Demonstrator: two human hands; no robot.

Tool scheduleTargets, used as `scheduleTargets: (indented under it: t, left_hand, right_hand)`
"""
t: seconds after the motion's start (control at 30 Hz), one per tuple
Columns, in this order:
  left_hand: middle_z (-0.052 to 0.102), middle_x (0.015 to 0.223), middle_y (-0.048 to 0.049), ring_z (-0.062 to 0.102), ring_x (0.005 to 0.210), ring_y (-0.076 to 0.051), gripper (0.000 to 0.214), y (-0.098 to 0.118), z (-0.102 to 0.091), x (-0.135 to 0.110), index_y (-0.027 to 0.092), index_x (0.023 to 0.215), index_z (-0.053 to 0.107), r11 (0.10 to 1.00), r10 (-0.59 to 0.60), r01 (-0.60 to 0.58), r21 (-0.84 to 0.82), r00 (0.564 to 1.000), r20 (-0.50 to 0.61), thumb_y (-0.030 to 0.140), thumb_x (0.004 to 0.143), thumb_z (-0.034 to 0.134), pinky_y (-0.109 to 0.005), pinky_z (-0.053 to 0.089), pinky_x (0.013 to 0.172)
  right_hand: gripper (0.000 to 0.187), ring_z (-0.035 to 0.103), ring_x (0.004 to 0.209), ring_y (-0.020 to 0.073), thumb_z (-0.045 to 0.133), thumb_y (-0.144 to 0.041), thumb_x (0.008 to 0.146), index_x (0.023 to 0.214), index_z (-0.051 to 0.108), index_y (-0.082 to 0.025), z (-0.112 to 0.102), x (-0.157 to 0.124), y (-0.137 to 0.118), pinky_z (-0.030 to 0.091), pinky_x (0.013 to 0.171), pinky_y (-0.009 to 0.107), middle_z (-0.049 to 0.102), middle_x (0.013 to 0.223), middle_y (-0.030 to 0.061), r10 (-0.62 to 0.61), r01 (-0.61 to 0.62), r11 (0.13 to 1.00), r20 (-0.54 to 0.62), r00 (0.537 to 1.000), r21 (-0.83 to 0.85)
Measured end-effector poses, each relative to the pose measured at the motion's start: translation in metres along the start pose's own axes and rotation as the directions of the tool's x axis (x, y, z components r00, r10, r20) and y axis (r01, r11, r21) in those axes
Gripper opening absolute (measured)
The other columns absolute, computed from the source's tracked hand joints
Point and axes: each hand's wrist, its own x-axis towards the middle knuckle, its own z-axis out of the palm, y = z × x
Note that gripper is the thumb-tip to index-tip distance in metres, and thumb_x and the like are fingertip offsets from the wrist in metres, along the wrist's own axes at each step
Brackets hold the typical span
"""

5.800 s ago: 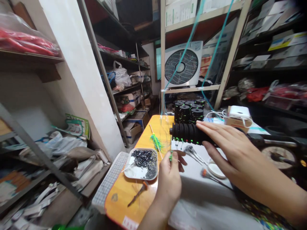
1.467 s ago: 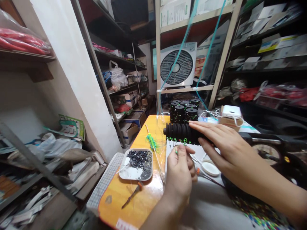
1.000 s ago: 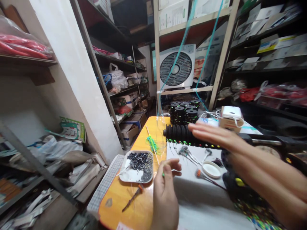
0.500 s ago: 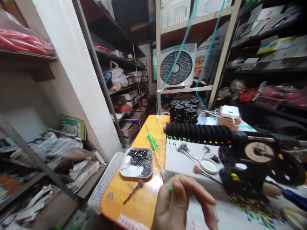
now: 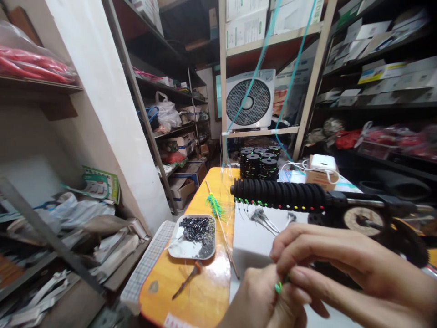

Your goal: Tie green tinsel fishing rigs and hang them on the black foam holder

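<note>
My left hand (image 5: 262,296) is closed in a pinch at the bottom centre, with a small green bead (image 5: 278,287) showing between its fingers. My right hand (image 5: 337,255) reaches in from the right, and its fingertips press together against the left hand's fingers. What the right fingertips pinch is mostly hidden; a speck of green shows there. Beyond both hands is a black ribbed roller (image 5: 280,193) on a machine, with a row of green, red, white and yellow beads hanging along its underside.
On the orange table (image 5: 153,264) are a white tray (image 5: 180,253) of small dark pieces, an orange-tipped tool (image 5: 186,280) and a thin stick (image 5: 227,246) with green fibres. Stacked black spools (image 5: 259,164) stand behind the roller, and a box fan (image 5: 251,102) sits farther back.
My right hand has come in from the right and met my left hand, covering the machine's base and loose beads. The left hand has moved slightly lower and turned, keeping the green bead.
</note>
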Motion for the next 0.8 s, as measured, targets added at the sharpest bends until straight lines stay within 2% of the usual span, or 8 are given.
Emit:
scheduleTargets:
  t: [0.13, 0.23, 0.33, 0.4, 0.47, 0.57, 0.67, 0.8]
  left_hand:
    - [0.046, 0.058, -0.0057, 0.041, 0.053, -0.005, 0.073, 0.0, -0.003, 0.001, 0.008, 0.084, 0.054, 0.998, 0.006, -0.007, 0.065, 1.0, 0.025, 0.073, 0.097, 0.023, -0.016, 0.032, 0.052]
    - [0.045, 0.058, -0.0044, 0.04, 0.052, -0.005, 0.068, -0.004, 0.0, 0.0, 0.008, 0.083, 0.049, 0.999, -0.031, 0.03, -0.021, 0.999, -0.043, 0.072, 0.098, 0.03, -0.016, 0.031, 0.052]
    - [0.04, 0.059, -0.0022, 0.033, 0.051, -0.004, 0.069, -0.011, 0.007, 0.0, 0.006, 0.091, 0.054, 0.982, -0.127, 0.105, -0.156, 0.982, -0.137, 0.073, 0.096, 0.035, -0.019, 0.024, 0.049]
    - [0.036, 0.056, -0.0006, 0.03, 0.049, -0.004, 0.069, -0.018, 0.01, 0.005, 0.007, 0.087, 0.052, 0.958, -0.183, 0.127, -0.256, 0.961, -0.207, 0.073, 0.095, 0.037, -0.021, 0.019, 0.048]
    - [0.032, 0.053, 0.002, 0.028, 0.047, -0.005, 0.062, -0.025, 0.01, 0.014, 0.01, 0.083, 0.047, 0.93, -0.154, 0.054, -0.362, 0.955, -0.252, 0.069, 0.097, 0.04, -0.021, 0.02, 0.047]
    - [0.031, 0.052, 0.0047, 0.031, 0.047, -0.005, 0.056, -0.034, 0.007, 0.032, 0.01, 0.09, 0.049, 0.878, -0.106, -0.054, -0.476, 0.947, -0.303, 0.065, 0.096, 0.047, -0.018, 0.028, 0.047]
    - [0.031, 0.053, 0.0048, 0.034, 0.048, -0.006, 0.059, -0.035, 0.005, 0.048, 0.009, 0.093, 0.051, 0.858, -0.123, -0.058, -0.51, 0.941, -0.314, 0.067, 0.091, 0.053, -0.017, 0.028, 0.047]
    - [0.032, 0.051, 0.0058, 0.031, 0.045, -0.005, 0.062, -0.034, 0.004, 0.061, 0.009, 0.09, 0.049, 0.817, -0.146, -0.067, -0.573, 0.937, -0.316, 0.071, 0.085, 0.059, -0.018, 0.026, 0.046]
  right_hand:
    - [0.043, 0.06, 0.091, 0.024, 0.062, -0.059, 0.091, 0.097, 0.069, -0.017, -0.002, 0.006, 0.007, 0.054, 0.076, 0.029, 0.061, 0.094, 0.0106, 0.1, -0.102, 0.982, 0.023, 0.995, 0.161]
    - [0.028, 0.059, 0.092, 0.0183, 0.06, -0.05, 0.095, 0.099, 0.066, -0.023, -0.005, 0.009, 0.016, 0.051, 0.079, 0.025, 0.061, 0.103, 0.0045, 0.157, -0.205, 0.942, 0.192, 0.969, 0.264]
    - [0.018, 0.058, 0.095, 0.0161, 0.06, -0.043, 0.097, 0.101, 0.065, -0.027, -0.011, 0.012, 0.023, 0.049, 0.079, 0.024, 0.059, 0.107, 0.0001, 0.136, -0.197, 0.945, 0.236, 0.962, 0.261]
    - [0.015, 0.058, 0.1, 0.0155, 0.059, -0.043, 0.098, 0.103, 0.065, -0.03, -0.014, 0.016, 0.024, 0.05, 0.081, 0.023, 0.06, 0.109, -0.0024, 0.073, -0.109, 0.976, 0.186, 0.98, 0.188]
    - [0.015, 0.06, 0.1, 0.0111, 0.055, -0.043, 0.1, 0.11, 0.064, -0.035, -0.018, 0.024, 0.024, 0.049, 0.081, 0.018, 0.061, 0.112, -0.0073, -0.017, 0.016, 1.0, -0.017, 1.0, -0.006]
    - [0.027, 0.056, 0.112, 0.0095, 0.046, -0.038, 0.104, 0.128, 0.057, -0.03, -0.023, 0.039, 0.029, 0.044, 0.096, 0.021, 0.058, 0.126, -0.0063, -0.295, 0.153, 0.879, -0.261, 0.919, -0.452]
    - [0.037, 0.048, 0.127, 0.012, 0.041, -0.033, 0.106, 0.135, 0.054, -0.016, -0.025, 0.05, 0.041, 0.029, 0.113, 0.022, 0.052, 0.136, 0.0017, -0.367, 0.174, 0.801, -0.24, 0.898, -0.573]
    - [0.034, 0.047, 0.126, 0.0108, 0.041, -0.027, 0.106, 0.133, 0.055, -0.011, -0.02, 0.051, 0.055, 0.026, 0.112, 0.018, 0.055, 0.132, 0.0043, -0.419, 0.24, 0.764, -0.178, 0.89, -0.599]
